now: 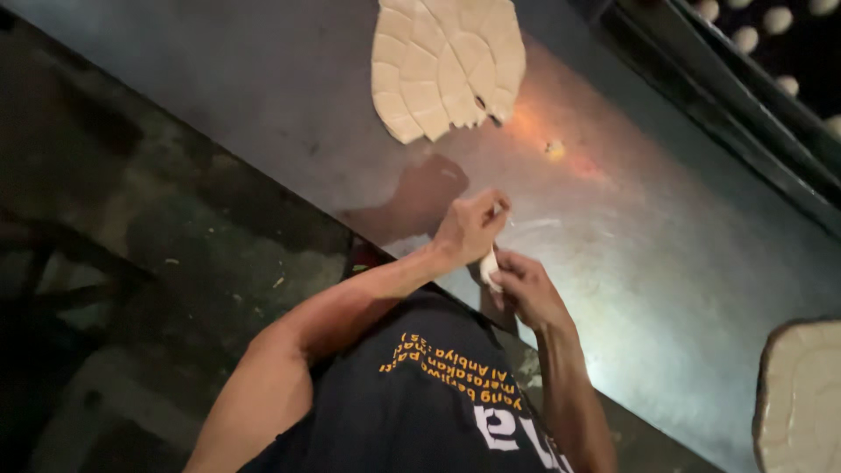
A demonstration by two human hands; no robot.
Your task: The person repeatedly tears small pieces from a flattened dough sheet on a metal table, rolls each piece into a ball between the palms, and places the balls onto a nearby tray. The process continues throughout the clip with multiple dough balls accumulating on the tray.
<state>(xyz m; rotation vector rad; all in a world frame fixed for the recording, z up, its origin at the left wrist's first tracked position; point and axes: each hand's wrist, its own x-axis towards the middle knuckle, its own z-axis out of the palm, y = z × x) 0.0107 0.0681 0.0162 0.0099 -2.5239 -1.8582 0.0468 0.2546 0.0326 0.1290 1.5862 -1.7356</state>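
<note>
My left hand (471,223) and my right hand (524,287) meet over the near edge of a shiny metal table (666,236). Between them runs a short pale strip of dough (489,265), pinched by both hands. The left hand's fingers are closed at its upper end, the right hand grips its lower end. At the table's far side lies a flat sheet of pale dough (447,61) scored into many small pieces.
A second scored slab of dough (802,394) sits at the lower right corner. Small round dough balls (760,26) lie on a dark tray at the top right. A small crumb (554,149) rests on the table. Dark floor lies to the left.
</note>
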